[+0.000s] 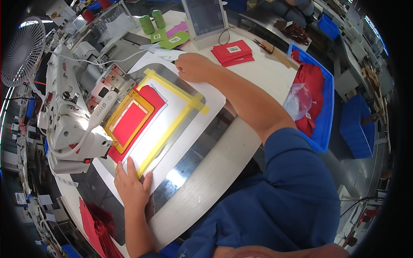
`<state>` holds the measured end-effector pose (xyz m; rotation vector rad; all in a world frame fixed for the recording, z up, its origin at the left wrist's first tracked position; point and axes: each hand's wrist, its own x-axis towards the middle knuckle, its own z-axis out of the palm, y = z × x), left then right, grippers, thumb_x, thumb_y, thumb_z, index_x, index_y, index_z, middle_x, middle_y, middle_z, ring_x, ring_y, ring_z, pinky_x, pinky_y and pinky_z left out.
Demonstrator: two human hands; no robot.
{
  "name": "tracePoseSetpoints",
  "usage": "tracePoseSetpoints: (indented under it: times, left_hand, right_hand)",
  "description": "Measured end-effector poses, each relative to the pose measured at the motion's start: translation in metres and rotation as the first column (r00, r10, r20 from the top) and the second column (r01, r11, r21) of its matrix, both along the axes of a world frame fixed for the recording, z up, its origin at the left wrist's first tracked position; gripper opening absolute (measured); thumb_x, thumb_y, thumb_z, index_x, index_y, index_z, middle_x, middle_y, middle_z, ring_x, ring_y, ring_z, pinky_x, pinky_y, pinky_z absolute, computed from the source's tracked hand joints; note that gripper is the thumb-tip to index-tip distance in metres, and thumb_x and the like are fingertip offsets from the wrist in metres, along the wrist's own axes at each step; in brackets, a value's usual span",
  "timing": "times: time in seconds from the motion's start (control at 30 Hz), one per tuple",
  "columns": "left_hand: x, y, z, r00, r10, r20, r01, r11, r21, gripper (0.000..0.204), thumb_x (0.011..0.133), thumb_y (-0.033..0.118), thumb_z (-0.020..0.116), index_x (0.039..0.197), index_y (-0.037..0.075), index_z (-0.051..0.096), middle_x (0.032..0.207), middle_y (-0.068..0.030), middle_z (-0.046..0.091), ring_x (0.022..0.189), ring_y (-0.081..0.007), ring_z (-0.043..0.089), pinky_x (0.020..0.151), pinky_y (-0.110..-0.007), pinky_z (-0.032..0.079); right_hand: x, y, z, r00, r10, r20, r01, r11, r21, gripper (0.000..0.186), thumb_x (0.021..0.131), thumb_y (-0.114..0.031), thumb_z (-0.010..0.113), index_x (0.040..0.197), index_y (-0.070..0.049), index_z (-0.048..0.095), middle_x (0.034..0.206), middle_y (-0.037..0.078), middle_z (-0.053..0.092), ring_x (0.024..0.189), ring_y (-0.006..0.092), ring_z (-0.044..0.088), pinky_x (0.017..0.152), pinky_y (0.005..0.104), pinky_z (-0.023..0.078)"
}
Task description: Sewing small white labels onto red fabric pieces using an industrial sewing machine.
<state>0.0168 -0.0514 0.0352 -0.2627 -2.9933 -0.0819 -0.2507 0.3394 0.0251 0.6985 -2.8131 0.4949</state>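
Observation:
My left hand (132,184) lies with fingers stretched out on the near corner of a white sheet with yellow tape strips (165,134), close to the red fabric piece (151,95). Curled at the far edge of that sheet is my right hand (194,68). Its fingers are closed, and what they hold, if anything, is hidden; a small dark bit shows beside them. A yellow rectangular clamp frame (121,149) rests over the red fabric, under the head of a white sewing machine (75,129). Bright lamp light falls on the sheet.
Stacked red fabric pieces (232,52) and scissors (263,45) lie at the back right. Beyond stand a tablet screen (205,19) and green thread spools (147,25). A blue crate (329,107) holds red fabric at right. More red cloth (97,228) hangs lower left.

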Motion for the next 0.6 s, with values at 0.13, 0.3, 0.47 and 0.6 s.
tracePoseSetpoints:
  times: [0.13,0.3,0.47,0.6]
  left_hand:
    - [-0.002,0.008,0.005,1.000,0.010,0.023,-0.011,1.000,0.012,0.080,0.090,0.040,0.077,0.155,0.001,0.052,0.154,-0.0377,0.049,0.141,-0.0530,0.049,0.118,-0.057,0.038]
    - [0.002,-0.001,0.002,1.000,0.026,-0.013,-0.026,1.000,0.010,0.081,0.089,0.048,0.077,0.152,0.002,0.057,0.151,-0.0368,0.051,0.139,-0.0518,0.051,0.116,-0.057,0.040]
    - [-0.002,-0.003,-0.013,0.999,0.010,-0.053,-0.006,0.996,0.087,0.084,0.093,0.061,0.069,0.153,0.002,0.057,0.147,-0.0387,0.053,0.140,-0.0493,0.051,0.111,-0.058,0.043]
    - [-0.014,-0.001,-0.021,0.987,-0.064,-0.147,0.079,0.992,0.095,0.083,0.095,0.066,0.065,0.143,-0.002,0.061,0.129,-0.0323,0.062,0.126,-0.0442,0.058,0.102,-0.052,0.044]
  right_hand:
    - [-0.003,0.009,-0.007,1.000,-0.020,-0.013,0.020,0.999,-0.045,0.021,0.091,-0.025,0.070,0.097,-0.005,0.073,0.105,0.016,0.070,0.107,0.0363,0.068,0.094,0.0482,0.054]
    - [-0.004,-0.001,-0.005,0.991,0.034,-0.127,-0.043,0.997,-0.062,0.029,0.089,-0.030,0.069,0.099,-0.004,0.075,0.105,0.020,0.072,0.105,0.0415,0.069,0.093,0.0518,0.055]
    - [-0.013,0.021,-0.019,0.969,0.090,-0.231,-0.091,0.996,0.005,0.023,0.093,-0.020,0.073,0.104,-0.001,0.069,0.108,0.021,0.069,0.106,0.0430,0.066,0.097,0.0510,0.052]
    - [-0.039,0.052,-0.023,0.976,0.142,-0.167,-0.145,0.989,-0.003,0.020,0.098,-0.018,0.069,0.104,0.001,0.066,0.099,0.019,0.066,0.092,0.0370,0.065,0.085,0.0449,0.052]
